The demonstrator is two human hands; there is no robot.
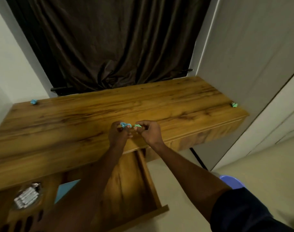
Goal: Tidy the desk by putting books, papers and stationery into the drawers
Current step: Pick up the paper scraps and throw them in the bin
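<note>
Over the near edge of the counter (pixel 76 118), the left grip (pixel 118 133) pinches a crumpled blue paper ball (pixel 124 125) at its fingertips, fingers curled round it. The right grip (pixel 149 133) pinches a crumpled green paper ball (pixel 137 126) the same way. The two balls are almost touching, held at the far tips of the grips and between them, just above the wood. Both forearms reach in from the lower edge, the right one ending in a dark sleeve (pixel 243 211). Beneath the wrists an open drawer (pixel 131 185) juts from the counter front; a flat blue sheet (pixel 66 190) lies at its left side, partly hidden by the left forearm. Left of it, another open compartment holds a silvery packet (pixel 27 195). Well apart from the grips, a second blue ball (pixel 33 101) lies at the counter's far left corner and a second green ball (pixel 234 104) at its right end. A dark curtain (pixel 109 47) hangs behind.
</note>
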